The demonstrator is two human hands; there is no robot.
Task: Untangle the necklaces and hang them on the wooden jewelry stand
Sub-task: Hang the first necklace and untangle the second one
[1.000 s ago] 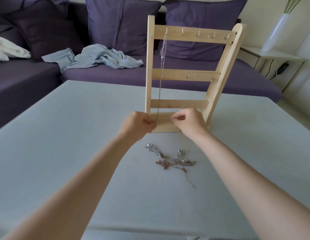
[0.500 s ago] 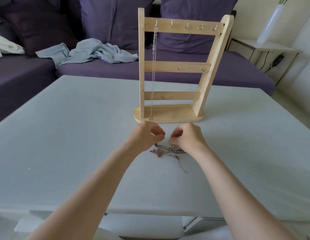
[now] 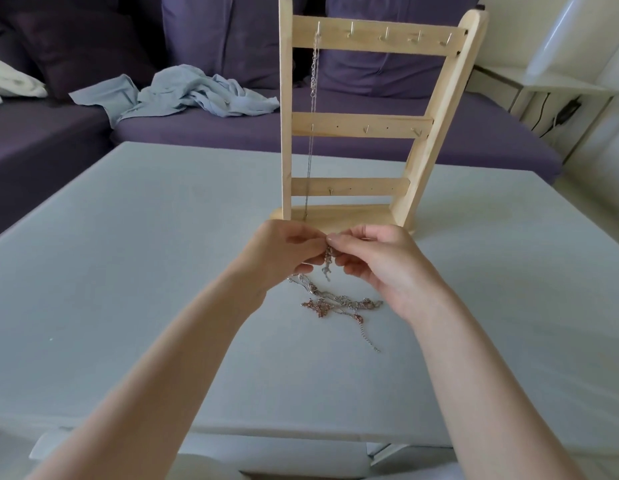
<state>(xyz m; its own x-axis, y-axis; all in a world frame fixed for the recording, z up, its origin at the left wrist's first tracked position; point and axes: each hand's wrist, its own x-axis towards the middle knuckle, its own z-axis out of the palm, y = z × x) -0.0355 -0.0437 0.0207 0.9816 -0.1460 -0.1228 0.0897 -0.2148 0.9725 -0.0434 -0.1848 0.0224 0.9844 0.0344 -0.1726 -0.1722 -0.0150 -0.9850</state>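
Purple sofa (image 3: 231, 129), grey table (image 3: 128, 271), white side table (image 3: 550, 84)

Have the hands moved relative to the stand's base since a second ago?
Yes. The left hand and right hand drew back from the wooden stand base toward the person, and now pinch the tangled necklaces.

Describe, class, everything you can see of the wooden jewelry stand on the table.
The wooden jewelry stand is pale, unpainted wood: two uprights, the right one slanted, joined by three crossbars on a flat base. Small metal hooks stud the bars. It stands upright on the grey table, just beyond both hands. One silver necklace hangs from the top bar's leftmost hook, its chain reaching down to the base. The other hooks are bare.
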